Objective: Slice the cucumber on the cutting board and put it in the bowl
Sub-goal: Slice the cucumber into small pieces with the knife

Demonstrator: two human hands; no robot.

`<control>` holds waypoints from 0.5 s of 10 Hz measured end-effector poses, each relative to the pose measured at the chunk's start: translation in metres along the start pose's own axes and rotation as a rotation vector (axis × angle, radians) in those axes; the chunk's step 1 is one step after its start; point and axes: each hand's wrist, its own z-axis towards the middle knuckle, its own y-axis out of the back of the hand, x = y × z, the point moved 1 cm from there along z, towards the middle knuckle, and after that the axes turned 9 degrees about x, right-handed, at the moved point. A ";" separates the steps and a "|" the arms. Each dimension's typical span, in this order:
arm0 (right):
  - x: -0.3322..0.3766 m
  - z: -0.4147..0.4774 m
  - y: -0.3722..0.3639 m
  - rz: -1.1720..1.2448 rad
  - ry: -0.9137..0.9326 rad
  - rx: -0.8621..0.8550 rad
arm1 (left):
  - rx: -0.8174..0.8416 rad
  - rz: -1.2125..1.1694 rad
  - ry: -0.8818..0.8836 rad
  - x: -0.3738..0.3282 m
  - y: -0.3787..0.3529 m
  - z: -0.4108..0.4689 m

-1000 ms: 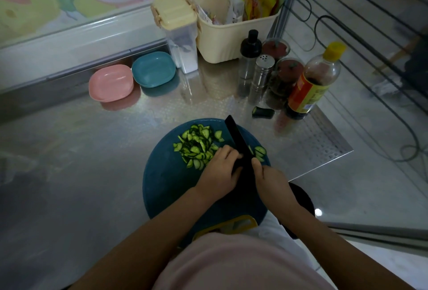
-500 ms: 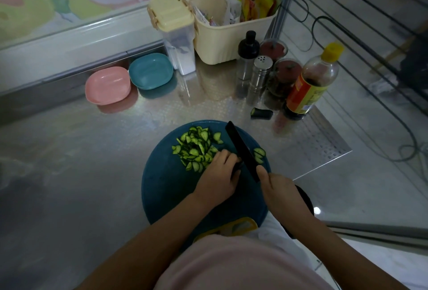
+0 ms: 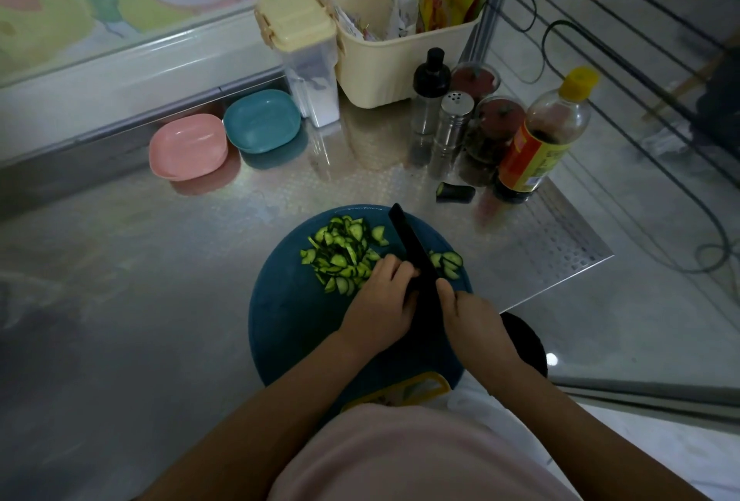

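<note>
Head view: a round blue cutting board (image 3: pixel 296 320) lies on the shiny metal bench (image 3: pixel 160 300) at lower centre of the frame, just in front of the person's pink-clad body. A heap of cucumber slices (image 3: pixel 340 256) sits on the upper part of the board, and a few loose slices (image 3: pixel 448 262) lie at its upper right edge. A black knife (image 3: pixel 412 248) runs between the two lots, its tip toward the upper left.

The right hand (image 3: pixel 476 316) has its grip wrapped round the knife's handle, one finger stretched forward beside the blade. The left hand (image 3: pixel 380 300) rests on the board just left of the blade, fingers curled down with the knuckles close to the knife and touching the heap. What its grip holds is hidden beneath the fingers, so I cannot tell.

A pink bowl (image 3: pixel 188 146) and a teal bowl (image 3: pixel 262 126) stand side by side at centre left, well apart from the board. A dark cucumber end (image 3: pixel 454 193) lies on the bench above the board's right side, near a yellow-capped bottle (image 3: pixel 540 140). A metal shaker (image 3: pixel 452 128) and a cream basket (image 3: pixel 400 56) stand in the upper middle.
</note>
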 end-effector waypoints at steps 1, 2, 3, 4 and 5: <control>-0.012 -0.001 -0.001 0.037 0.072 0.016 | 0.001 -0.003 0.005 -0.001 0.000 -0.001; 0.005 -0.016 0.020 -0.050 0.044 -0.070 | -0.002 0.002 0.011 0.000 0.001 0.000; 0.014 -0.023 0.033 0.134 -0.041 0.039 | -0.001 0.031 0.005 0.001 0.001 0.001; 0.014 -0.027 0.027 0.114 0.077 -0.034 | 0.002 0.030 -0.004 0.001 0.000 0.001; 0.016 -0.025 0.028 0.164 0.004 -0.010 | -0.009 0.025 -0.009 0.000 0.000 0.001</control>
